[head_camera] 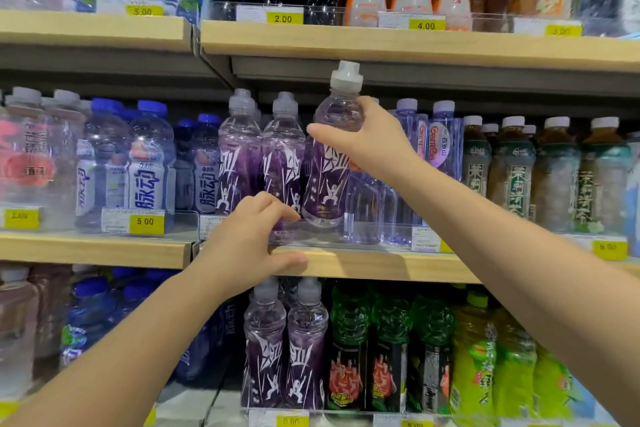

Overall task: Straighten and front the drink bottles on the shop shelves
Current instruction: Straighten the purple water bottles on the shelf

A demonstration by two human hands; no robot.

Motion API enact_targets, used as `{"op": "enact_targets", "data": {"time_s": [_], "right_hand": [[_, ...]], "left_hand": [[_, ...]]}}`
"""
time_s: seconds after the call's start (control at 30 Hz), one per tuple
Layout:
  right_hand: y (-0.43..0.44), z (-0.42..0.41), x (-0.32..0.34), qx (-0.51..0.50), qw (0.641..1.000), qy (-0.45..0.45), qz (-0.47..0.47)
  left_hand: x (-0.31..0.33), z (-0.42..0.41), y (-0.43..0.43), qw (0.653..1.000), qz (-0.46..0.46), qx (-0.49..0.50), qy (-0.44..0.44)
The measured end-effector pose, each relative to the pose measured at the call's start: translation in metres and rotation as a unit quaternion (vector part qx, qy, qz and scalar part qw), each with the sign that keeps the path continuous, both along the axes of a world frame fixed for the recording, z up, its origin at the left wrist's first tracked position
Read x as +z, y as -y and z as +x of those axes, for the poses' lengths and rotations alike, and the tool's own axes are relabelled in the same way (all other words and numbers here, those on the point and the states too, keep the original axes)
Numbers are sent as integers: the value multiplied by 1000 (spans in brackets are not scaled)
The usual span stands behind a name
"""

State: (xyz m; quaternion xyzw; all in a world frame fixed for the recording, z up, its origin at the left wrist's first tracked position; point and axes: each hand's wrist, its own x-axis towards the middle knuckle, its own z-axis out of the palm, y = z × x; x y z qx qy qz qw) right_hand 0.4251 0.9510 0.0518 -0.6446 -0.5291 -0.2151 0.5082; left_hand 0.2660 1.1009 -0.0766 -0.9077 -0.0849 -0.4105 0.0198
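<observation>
Crowding the middle shelf round the purple bottle were two matching purple bottles just to its left, pale violet bottles just to its right, blue-capped bottles further left and green tea bottles further right. A clear front rail ran along the shelf lip with a yellow price tag on it, and the upper shelf hung close above the raised bottle's grey cap. More purple bottles stood on the shelf below. The far-left bottles were blurred, the upper row was cut off at the frame top, and your right palm hid part of the held bottle's label. Its base sat behind the rail, so you could not tell whether it touched the shelf. Your right hand reached in from the right, fingers and thumb wrapped round the bottle's shoulder, holding it tilted slightly, with its cap higher than its neighbours'. Your left hand gripped the shelf front, fingers hooked over the rail, thumb laid along the wooden edge.
</observation>
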Motion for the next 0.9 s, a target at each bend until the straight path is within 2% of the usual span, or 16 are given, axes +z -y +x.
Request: {"op": "enact_targets", "data": {"time_s": [0.43, 0.9], "right_hand": [[-26, 1, -10, -90, 995, 25, -41], [-41, 4, -23, -137, 988, 71, 17]], "left_hand": [[-2, -2, 5, 1000, 1, -5, 7], [-5, 0, 4, 1000, 5, -3, 11]]}}
